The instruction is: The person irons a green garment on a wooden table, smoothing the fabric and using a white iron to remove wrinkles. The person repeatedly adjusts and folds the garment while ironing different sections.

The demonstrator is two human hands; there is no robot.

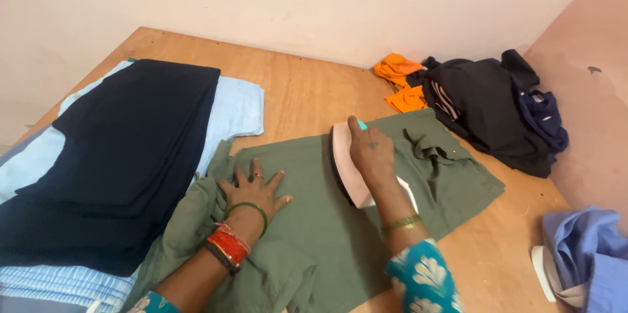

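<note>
An olive green garment point(314, 221) lies spread on the wooden table point(307, 90). My left hand point(252, 189) presses flat on its left part, fingers spread, with bangles on the wrist. My right hand point(371, 153) grips the handle of a pale pink clothes iron point(345, 162) that rests on the garment's middle, its nose pointing away from me. The cloth to the right of the iron is wrinkled.
A folded dark navy garment point(111, 162) lies on light blue cloth point(235, 110) at the left. Orange cloth point(400, 81) and a heap of black clothes point(490, 110) sit at the back right. Blue cloth point(589, 254) lies at the right edge by the wall.
</note>
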